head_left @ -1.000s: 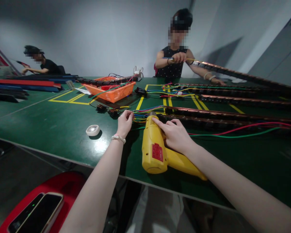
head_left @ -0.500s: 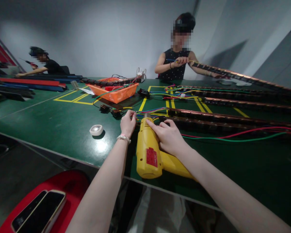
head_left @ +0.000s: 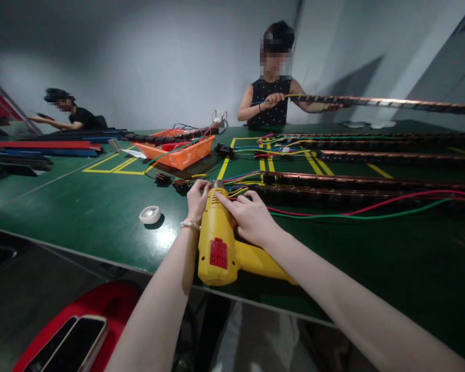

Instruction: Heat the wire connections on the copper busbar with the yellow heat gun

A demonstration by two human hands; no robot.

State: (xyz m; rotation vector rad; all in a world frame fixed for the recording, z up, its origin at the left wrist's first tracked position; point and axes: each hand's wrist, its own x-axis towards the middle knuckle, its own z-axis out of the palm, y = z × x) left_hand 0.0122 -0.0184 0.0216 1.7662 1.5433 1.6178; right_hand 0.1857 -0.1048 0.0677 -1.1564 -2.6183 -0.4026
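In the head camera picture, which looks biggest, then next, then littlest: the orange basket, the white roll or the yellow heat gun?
1. Yellow heat gun: largest, though it is nearer the camera, so its real size beside the basket is unsure.
2. Orange basket.
3. White roll: clearly smallest.

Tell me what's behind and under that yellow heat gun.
Past the yellow heat gun, coloured wires lead right to black, copper-edged strips. The left hand is beside the nozzle; whatever it may pinch, and anything directly under the gun, is covered.
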